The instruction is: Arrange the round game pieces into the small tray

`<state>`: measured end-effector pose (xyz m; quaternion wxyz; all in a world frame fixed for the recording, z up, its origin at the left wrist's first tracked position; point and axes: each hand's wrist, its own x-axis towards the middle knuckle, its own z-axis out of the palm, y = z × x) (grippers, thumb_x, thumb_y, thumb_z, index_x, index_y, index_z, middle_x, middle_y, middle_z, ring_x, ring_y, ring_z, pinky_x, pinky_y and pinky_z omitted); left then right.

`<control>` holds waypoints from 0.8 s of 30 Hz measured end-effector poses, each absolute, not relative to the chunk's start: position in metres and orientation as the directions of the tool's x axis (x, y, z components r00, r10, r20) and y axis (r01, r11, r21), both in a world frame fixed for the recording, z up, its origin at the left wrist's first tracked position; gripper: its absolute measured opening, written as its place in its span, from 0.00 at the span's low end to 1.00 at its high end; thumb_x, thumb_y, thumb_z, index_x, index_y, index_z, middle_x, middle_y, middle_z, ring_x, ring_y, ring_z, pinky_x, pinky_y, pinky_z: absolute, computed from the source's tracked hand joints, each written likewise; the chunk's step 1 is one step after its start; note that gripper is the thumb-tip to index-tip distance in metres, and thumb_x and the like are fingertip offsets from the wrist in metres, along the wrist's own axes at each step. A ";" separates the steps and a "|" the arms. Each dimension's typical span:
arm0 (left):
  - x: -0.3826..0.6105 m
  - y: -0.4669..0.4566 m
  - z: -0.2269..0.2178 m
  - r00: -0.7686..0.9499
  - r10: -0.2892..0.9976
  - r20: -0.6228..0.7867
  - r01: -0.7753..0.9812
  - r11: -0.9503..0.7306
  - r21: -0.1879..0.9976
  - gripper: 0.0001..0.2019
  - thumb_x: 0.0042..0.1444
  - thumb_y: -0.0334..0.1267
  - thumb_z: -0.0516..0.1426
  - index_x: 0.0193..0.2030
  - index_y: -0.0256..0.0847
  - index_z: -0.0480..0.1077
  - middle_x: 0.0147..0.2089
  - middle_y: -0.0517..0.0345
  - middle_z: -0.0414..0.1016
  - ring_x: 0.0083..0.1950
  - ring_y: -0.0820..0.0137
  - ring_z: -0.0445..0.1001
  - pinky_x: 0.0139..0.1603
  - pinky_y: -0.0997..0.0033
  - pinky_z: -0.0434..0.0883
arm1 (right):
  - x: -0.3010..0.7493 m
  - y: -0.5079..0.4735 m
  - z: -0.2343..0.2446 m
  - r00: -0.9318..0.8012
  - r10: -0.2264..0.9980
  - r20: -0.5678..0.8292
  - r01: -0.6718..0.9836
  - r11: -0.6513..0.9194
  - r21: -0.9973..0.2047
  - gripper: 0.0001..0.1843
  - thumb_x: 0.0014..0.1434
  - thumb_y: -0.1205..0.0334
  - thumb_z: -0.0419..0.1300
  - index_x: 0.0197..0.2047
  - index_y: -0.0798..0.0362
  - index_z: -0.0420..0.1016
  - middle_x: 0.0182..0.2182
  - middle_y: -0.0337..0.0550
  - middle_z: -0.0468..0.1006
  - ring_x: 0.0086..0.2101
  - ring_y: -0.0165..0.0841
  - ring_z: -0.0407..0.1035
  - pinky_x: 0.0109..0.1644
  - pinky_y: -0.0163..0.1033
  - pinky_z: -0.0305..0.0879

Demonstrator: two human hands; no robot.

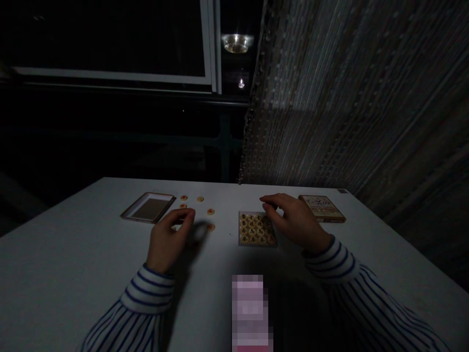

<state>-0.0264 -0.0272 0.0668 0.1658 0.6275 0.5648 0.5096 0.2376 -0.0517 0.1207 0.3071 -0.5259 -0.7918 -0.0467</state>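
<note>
Round xiangqi pieces with black characters fill a clear square case in the middle of the white table. My right hand hovers at the case's far right corner, thumb and forefinger drawn together; whatever may be between the tips is too dark to make out. To the left, my left hand is raised over the table in a pinch, its fingertips hiding anything held. Several loose xiangqi pieces with red characters, among them one piece, lie just beyond and to the right of this hand.
An open shallow box half lies at the left, its rim close to my left hand. At the right rests a printed box lid, partly behind my right hand. A string curtain hangs past the table's far edge, beside a dark window.
</note>
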 end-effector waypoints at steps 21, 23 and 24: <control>-0.053 -0.021 0.027 0.002 0.849 0.528 0.708 -0.374 0.599 0.14 0.50 0.46 0.52 0.37 0.41 0.71 0.41 0.54 0.73 0.47 0.65 0.68 0.50 0.64 0.63 | 0.155 -0.031 0.116 -0.392 0.791 0.470 0.781 0.556 -0.285 0.14 0.58 0.64 0.47 0.43 0.54 0.70 0.38 0.44 0.74 0.40 0.32 0.66 0.46 0.38 0.59; -0.053 -0.020 0.027 0.033 0.852 0.523 0.724 -0.381 0.575 0.14 0.50 0.47 0.52 0.36 0.41 0.71 0.41 0.53 0.73 0.47 0.65 0.68 0.51 0.63 0.63 | 0.150 -0.027 0.113 -0.365 0.812 0.456 0.767 0.540 -0.347 0.14 0.58 0.64 0.47 0.44 0.54 0.70 0.40 0.44 0.74 0.41 0.31 0.66 0.47 0.38 0.59; -0.053 -0.020 0.026 0.052 0.854 0.517 0.729 -0.386 0.565 0.14 0.50 0.47 0.52 0.37 0.41 0.71 0.42 0.53 0.73 0.47 0.64 0.68 0.51 0.63 0.63 | 0.148 -0.025 0.110 -0.351 0.823 0.446 0.759 0.529 -0.379 0.14 0.58 0.64 0.47 0.44 0.53 0.70 0.40 0.43 0.74 0.41 0.31 0.66 0.47 0.38 0.59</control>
